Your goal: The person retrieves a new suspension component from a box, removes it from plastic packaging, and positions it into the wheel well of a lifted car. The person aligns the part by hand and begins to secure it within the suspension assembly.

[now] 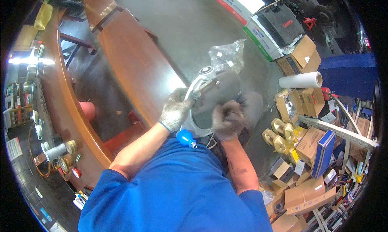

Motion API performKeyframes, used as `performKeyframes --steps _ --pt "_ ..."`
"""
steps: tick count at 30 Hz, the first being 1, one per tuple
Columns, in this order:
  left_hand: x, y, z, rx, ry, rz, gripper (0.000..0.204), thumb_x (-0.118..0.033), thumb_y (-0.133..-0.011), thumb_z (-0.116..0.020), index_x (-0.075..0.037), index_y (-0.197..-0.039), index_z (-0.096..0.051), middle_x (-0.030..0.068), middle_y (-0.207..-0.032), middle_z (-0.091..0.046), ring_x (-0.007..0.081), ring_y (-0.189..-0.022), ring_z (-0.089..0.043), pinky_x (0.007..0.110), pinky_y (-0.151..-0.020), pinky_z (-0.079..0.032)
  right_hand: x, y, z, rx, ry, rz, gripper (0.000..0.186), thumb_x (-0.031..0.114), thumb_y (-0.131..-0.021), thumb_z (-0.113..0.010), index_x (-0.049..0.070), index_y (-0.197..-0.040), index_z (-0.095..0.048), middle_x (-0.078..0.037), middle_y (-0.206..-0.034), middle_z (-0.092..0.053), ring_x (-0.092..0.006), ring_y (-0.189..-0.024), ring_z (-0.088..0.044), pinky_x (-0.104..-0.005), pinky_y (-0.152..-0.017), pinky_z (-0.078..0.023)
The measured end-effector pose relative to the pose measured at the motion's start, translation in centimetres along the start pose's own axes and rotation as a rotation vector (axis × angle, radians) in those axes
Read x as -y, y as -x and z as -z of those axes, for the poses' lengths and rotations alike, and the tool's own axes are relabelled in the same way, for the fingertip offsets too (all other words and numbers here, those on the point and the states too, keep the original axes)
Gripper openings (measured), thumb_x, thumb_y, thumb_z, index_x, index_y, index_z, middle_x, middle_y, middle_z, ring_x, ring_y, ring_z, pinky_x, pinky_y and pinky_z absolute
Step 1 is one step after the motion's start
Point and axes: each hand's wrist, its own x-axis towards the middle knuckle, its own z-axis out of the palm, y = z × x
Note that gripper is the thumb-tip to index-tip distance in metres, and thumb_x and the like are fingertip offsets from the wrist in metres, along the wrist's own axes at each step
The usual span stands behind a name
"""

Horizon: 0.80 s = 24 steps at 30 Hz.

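A silver, curved metal car control arm (190,122) rests over my lap. A round black-centred bushing (207,70) is at its upper end. At its lower end sits a blue bulb-shaped cover (186,138) with a small metal tip. My left hand (176,110), in a grey-white work glove, is closed around the arm's left side. My right hand (228,121), in a darker glove, is right beside the lower right part of the arm. Motion smears its fingers, and I cannot tell whether it holds anything.
A long brown wooden bench (133,54) stands ahead on the left, with a curved wooden counter (66,98) beyond it. A clear plastic bag (227,57) lies on the floor ahead. Cardboard boxes (303,193), a white roll (300,80) and a metal rack (339,131) crowd the right.
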Motion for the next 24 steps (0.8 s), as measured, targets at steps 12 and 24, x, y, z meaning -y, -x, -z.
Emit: performKeyframes --steps 12,24 --pt "0.3 0.1 -0.3 -0.092 -0.313 -0.083 0.045 -0.001 -0.091 -0.069 0.008 -0.135 -0.062 0.0172 -0.126 -0.073 0.0225 -0.116 -0.069 0.037 -0.103 -0.055 -1.2 0.3 0.4 0.123 0.113 -0.061 0.030 0.008 -0.079 -0.086 0.008 -0.097 -0.062 -0.016 -0.080 -0.067 -0.0413 -0.075 -0.070 -0.0506 -0.067 -0.056" --pt "0.1 -0.2 -0.2 -0.069 -0.249 -0.077 0.045 -0.001 -0.091 -0.068 0.010 -0.134 -0.060 0.0179 -0.122 -0.073 0.0249 -0.113 -0.071 0.038 -0.103 -0.057 -2.4 -0.1 -0.5 0.144 0.167 0.071 0.019 0.006 -0.081 -0.080 0.004 -0.091 -0.064 -0.017 -0.079 -0.067 -0.0397 -0.073 -0.070 -0.0481 -0.067 -0.057"
